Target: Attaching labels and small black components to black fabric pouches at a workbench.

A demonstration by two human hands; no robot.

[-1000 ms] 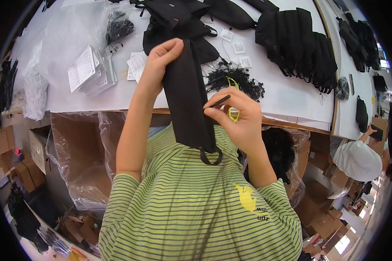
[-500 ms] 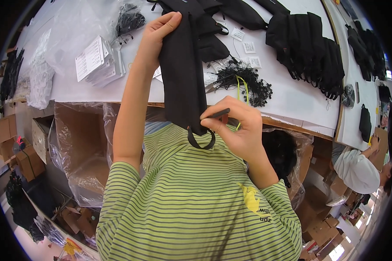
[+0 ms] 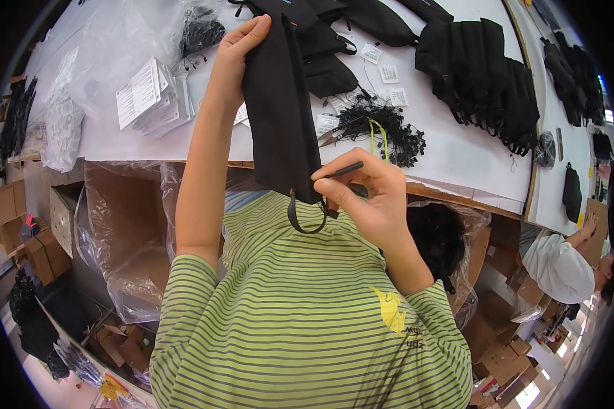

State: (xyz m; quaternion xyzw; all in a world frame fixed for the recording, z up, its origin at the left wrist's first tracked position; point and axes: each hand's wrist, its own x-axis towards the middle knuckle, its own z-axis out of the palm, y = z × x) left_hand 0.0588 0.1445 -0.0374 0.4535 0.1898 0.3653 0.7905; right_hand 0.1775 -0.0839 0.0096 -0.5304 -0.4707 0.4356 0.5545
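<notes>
A long, narrow black fabric pouch (image 3: 280, 116) hangs upright in front of me, tilted slightly. My left hand (image 3: 242, 51) is closed on its upper end, the thumb lying over the edge. At its lower right edge, my right hand (image 3: 372, 187) pinches a short, thin black strip (image 3: 344, 170) between thumb and forefinger; whether the strip is attached to the pouch is hidden. A black strap loop (image 3: 303, 221) dangles from the pouch's bottom end, with a small dark piece beside it under my right fingers.
On the white table (image 3: 457, 163) lie a heap of black corded tags (image 3: 389, 133), small snips (image 3: 331, 138), stacked white cards (image 3: 150, 95) and more black pouches (image 3: 477, 75). Clear plastic bags (image 3: 116, 48) cover the far left. A plastic-lined box (image 3: 126, 232) stands below the table; a co-worker (image 3: 559, 269) sits at right.
The pouch and my left hand have shifted slightly left and up. My right hand has moved a little with it, the strip tilting differently, and a small dark piece shows beside the loop.
</notes>
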